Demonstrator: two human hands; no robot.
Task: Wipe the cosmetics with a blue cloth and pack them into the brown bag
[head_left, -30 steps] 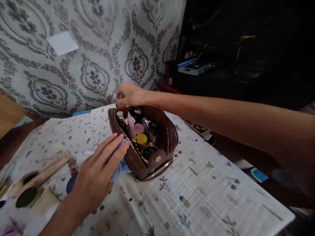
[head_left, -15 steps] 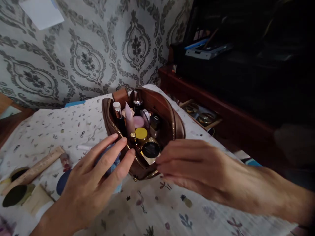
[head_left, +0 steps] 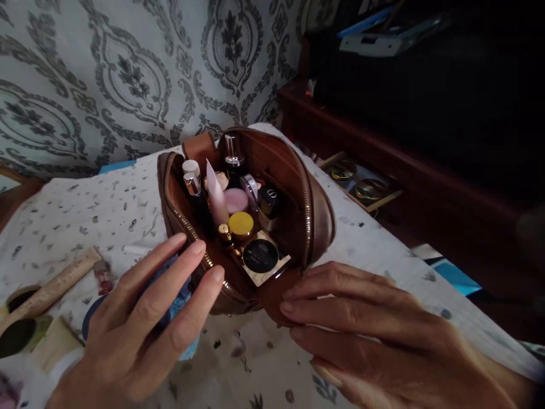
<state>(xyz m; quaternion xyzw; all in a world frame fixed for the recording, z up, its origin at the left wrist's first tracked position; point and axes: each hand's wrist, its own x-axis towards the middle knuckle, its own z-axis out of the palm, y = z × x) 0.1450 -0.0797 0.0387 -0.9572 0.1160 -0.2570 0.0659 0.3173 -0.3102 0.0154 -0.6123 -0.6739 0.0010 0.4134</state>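
Note:
A brown makeup bag [head_left: 321, 227] stands unzipped on the patterned cloth. Inside it are a pink tube [head_left: 217, 199], a yellow-lidded jar [head_left: 241, 225], a square compact with a round black centre [head_left: 260, 255], a pink round case [head_left: 235, 200], a black-capped bottle [head_left: 269, 199] and silver-capped bottles. My left hand [head_left: 145, 318] has its fingers spread, with the fingertips at the bag's near left zipper edge. At the front right end, my right hand [head_left: 361, 324] pinches the bag's brown leather edge between thumb and fingers; the thumb is partly hidden.
On the cloth [head_left: 106, 204] to the left lie a long beige tube [head_left: 55, 289], a small reddish bottle [head_left: 103, 276] and other cosmetics. Under my left hand is something blue. A dark red cabinet [head_left: 349, 133] with an open drawer [head_left: 361, 182] stands at the right.
The view has moved closer to the bag. My right hand has come down and right, pulling the bag's front end outward, so the mouth is wider. My left hand stays by the zipper edge.

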